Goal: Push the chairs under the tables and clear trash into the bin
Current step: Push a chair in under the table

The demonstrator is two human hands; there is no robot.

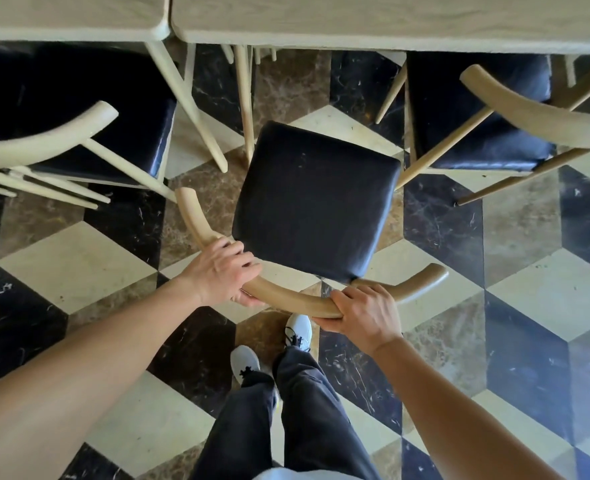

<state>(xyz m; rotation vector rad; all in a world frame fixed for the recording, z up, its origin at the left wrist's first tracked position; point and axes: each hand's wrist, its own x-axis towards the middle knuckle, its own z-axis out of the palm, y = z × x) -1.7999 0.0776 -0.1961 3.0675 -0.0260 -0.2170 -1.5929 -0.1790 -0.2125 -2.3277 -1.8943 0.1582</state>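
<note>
On backrest (286,298): left hand (222,268) and right hand (362,313), fingers curled round the rail.
Chair (316,202): seat wholly short of table (390,22) edge.
Flanks: left chair (61,109), right chair (477,109), seats partly under table.

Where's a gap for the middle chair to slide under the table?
Open floor runs ahead of the middle chair, between the table legs and the right chair, under the table edge. Left of that it is crowded: slanting legs and the left chair.

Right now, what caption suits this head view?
Left hand and right hand grip the chair backrest, short of the table.
</note>
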